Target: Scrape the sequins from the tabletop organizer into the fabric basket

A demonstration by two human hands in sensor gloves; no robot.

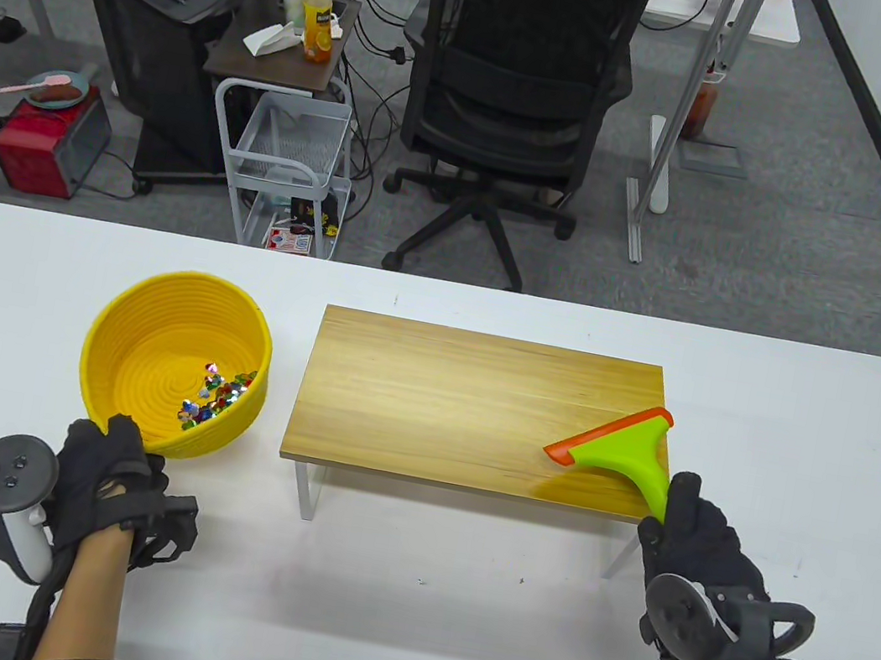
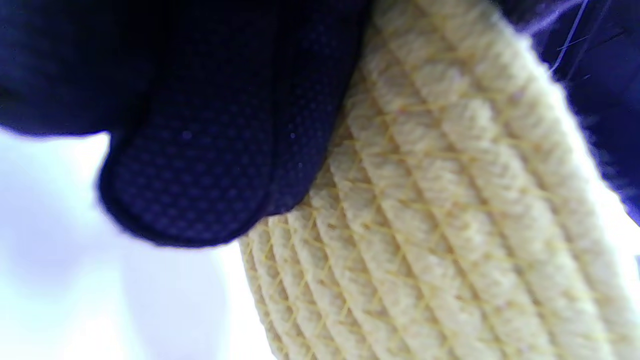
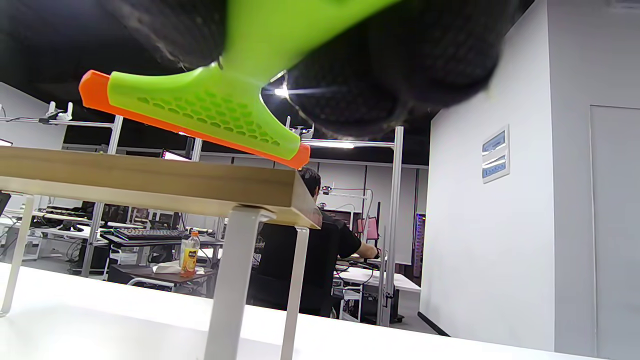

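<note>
Sequins (image 1: pixel 216 395): small, shiny, many-coloured flakes heaped in a loose pile on the coiled floor of my basket, toward its right wall.
Basket (image 1: pixel 148 347): round yellow bowl of stitched rope, ribbed in rings, standing on the white table (image 1: pixel 443 603) left of the organizer; up close its wall (image 2: pixel 450 225) shows thick cords crossed by fine thread.
Left hand (image 1: pixel 102 483): my black-gloved fingers grip the basket's near rim, a dotted fabric fingertip (image 2: pixel 200 175) pressed against the outer wall.
Organizer (image 1: pixel 478 405): flat rectangular wooden shelf with smooth pale grain, raised on thin white metal legs (image 3: pixel 230 280).
Scraper (image 1: pixel 614 454): lime-green plastic, T-shaped, with an orange blade strip along its wide edge and a honeycomb pattern on the underside (image 3: pixel 215 112); it sits over the shelf's right near corner.
Right hand (image 1: pixel 695 554): my fingers are wrapped closed around the scraper's green handle, just off the shelf's right end.
</note>
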